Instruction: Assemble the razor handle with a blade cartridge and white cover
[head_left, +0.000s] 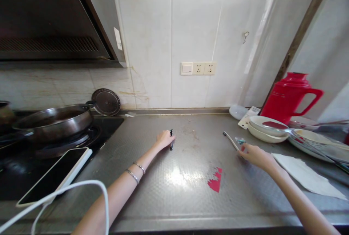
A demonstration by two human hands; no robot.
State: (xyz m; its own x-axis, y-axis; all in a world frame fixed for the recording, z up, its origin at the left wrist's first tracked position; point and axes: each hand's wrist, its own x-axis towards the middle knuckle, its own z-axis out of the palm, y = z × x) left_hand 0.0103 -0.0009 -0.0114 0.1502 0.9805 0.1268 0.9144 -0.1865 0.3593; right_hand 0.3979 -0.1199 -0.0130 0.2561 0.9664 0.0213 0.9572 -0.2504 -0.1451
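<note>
My left hand [165,139] is closed around a short, slim, black object [171,140] standing out beyond the fingers at the middle of the steel counter; its kind is unclear. Two bracelets circle that wrist. Over on the right, my right hand [255,155] pinches the lower end of a white toothbrush [231,141], whose dark head points away to the left. Just behind those fingers lies a small clear packet with teal parts [240,140]. A torn red patch [216,182] lies on the counter between my two hands.
On the left, a pan [57,122] sits on the stove, with a phone [54,176] and white cable [89,183] in front. To the right are a red thermos [291,96], stacked bowls [267,133], plates and a white paper sheet [308,175]. Sockets [204,68] are on the wall.
</note>
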